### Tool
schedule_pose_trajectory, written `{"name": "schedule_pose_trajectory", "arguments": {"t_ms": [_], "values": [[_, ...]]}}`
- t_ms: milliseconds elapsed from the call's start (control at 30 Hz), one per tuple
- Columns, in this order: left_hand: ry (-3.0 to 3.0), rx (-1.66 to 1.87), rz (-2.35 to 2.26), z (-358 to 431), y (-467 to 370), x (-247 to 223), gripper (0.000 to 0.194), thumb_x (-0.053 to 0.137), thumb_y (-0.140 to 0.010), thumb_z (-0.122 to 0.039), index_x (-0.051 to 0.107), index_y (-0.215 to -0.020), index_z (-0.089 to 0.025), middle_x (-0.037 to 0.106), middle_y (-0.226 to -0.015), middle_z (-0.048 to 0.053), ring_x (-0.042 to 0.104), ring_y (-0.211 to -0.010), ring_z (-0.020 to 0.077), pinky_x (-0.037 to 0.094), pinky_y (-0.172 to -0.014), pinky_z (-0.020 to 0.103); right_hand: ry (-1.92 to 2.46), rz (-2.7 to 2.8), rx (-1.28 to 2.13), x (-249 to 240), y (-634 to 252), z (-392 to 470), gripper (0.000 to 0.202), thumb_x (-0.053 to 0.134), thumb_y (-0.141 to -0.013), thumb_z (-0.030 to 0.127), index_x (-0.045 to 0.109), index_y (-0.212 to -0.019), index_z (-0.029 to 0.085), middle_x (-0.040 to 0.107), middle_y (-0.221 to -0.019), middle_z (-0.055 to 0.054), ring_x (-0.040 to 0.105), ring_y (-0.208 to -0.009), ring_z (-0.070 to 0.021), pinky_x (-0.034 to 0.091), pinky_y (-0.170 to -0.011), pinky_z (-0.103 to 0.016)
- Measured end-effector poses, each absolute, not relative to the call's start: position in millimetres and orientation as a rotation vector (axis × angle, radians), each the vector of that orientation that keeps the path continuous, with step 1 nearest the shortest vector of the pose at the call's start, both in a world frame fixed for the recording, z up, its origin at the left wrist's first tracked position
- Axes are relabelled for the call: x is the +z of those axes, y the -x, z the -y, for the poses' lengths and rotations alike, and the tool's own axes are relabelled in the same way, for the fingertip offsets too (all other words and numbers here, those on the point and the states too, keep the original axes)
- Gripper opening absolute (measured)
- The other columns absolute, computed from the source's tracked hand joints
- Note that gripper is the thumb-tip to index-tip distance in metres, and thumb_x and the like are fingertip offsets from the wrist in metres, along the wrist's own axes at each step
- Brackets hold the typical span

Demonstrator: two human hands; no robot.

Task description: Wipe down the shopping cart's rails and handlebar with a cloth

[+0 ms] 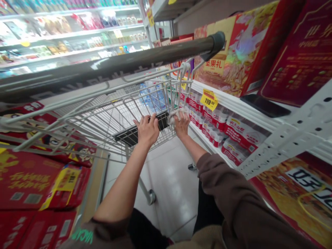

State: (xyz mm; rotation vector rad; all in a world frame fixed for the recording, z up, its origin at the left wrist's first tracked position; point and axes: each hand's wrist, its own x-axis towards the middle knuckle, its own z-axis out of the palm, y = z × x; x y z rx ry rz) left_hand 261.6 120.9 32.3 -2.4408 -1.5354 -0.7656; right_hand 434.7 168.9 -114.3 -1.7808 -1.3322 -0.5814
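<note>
A wire shopping cart [124,98] with a dark handle bar [155,54] stands before me. My left hand [148,131] rests against its rear wire panel, by a black strip [129,136]. Its fingers are apart and bent a little, touching the cart without visibly wrapping round it. A pale cloth [177,114] is in my right hand [182,125], closed on it and pressed to the wires at the cart's right rear corner. Part of the cloth is hidden by the fingers.
Shelves with gift boxes [233,52], a yellow price tag [209,99] and packs of bottles [238,129] run along the right. Red boxes [28,180] are stacked at left. A cart wheel [151,197] rests on the tiled floor [171,180]. A dark phone-like slab [264,105] lies on the right shelf.
</note>
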Motion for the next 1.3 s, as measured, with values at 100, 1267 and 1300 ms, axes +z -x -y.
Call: {"name": "schedule_pose_trajectory", "arguments": {"t_ms": [100,1267,1300], "values": [[2.445,-0.778,1.521,-120,-259,28,0.054,0.025,-0.104,-0.037,0.055,-0.146,-0.019,0.06,-0.139,0.016,0.046,-0.141,0.0366,0.012,-0.121,0.073,1.81,1.444,-0.486,-161,-424,-146,0.046,0.051,-0.087,0.002,0.068,-0.12,0.03,0.055,-0.138,-0.011,0.044,-0.131,-0.03,0.047,-0.102,-0.053],[2.363,-0.762,1.544,-126,-158,-106,0.055,0.033,-0.103,-0.036,0.041,-0.156,-0.025,0.033,-0.167,0.008,0.019,-0.159,0.0276,0.01,-0.131,0.055,1.561,1.436,-0.359,-177,-357,-157,0.057,0.05,-0.074,-0.002,0.065,-0.124,0.023,0.051,-0.134,-0.014,0.045,-0.124,-0.03,0.048,-0.101,-0.051],[2.339,-0.813,1.531,-129,-156,-107,0.055,0.034,-0.103,-0.036,0.04,-0.157,-0.024,0.034,-0.167,0.009,0.019,-0.159,0.0281,0.012,-0.13,0.056,1.498,1.371,-0.412,-166,-354,-162,0.055,0.051,-0.076,0.0,0.064,-0.124,0.023,0.048,-0.136,-0.014,0.043,-0.127,-0.03,0.046,-0.104,-0.053]]}}
